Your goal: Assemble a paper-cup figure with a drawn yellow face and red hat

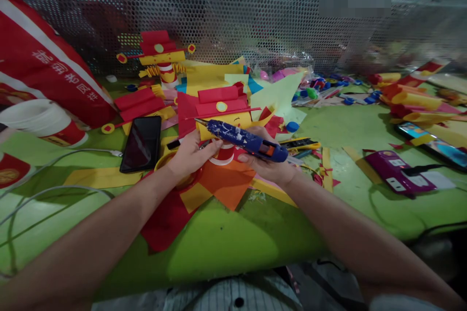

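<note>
A worn blue glue gun lies slantwise across my right hand, its metal tip toward the upper left. My right hand is closed around its rear part, with the thumb below the body. Closed at the left edge of a paper figure is my left hand, thumb pointing right. The figure has a red paper hat with a pale green disc and a yellow rolled face, partly covered by the glue gun. Below it shows the white rim of a paper cup. Orange paper lies underneath.
A similar figure stands at the back left. A black phone, stacked paper cups and white cables lie left. A yellow utility knife rests right of my hands. Further right are a purple power socket and another phone.
</note>
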Demonstrator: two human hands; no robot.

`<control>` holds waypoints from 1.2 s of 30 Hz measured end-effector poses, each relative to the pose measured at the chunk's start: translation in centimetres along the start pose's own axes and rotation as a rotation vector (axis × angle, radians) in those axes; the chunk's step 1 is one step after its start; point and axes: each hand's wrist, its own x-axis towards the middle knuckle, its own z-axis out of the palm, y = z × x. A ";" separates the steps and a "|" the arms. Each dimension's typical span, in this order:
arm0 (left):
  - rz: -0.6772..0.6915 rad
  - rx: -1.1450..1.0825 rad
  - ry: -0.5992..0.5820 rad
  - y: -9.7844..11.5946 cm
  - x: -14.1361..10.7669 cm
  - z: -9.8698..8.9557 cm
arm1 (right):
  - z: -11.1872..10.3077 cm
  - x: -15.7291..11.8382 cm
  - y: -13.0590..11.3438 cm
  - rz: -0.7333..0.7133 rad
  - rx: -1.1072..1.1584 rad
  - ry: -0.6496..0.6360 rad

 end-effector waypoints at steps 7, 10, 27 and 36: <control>-0.067 0.000 0.078 0.2 -0.1 0.4 | 0.0 -0.1 0.0 -0.030 -0.001 -0.009; -0.078 -0.015 0.084 0.4 -0.1 0.6 | 0.0 -0.1 -0.1 -0.019 0.005 -0.002; -0.200 -0.169 0.196 0.9 -0.2 1.6 | -0.6 -0.6 -0.1 0.014 0.151 0.225; -0.245 -0.242 0.242 0.8 -0.5 2.1 | -1.2 -0.9 0.1 0.018 0.142 0.299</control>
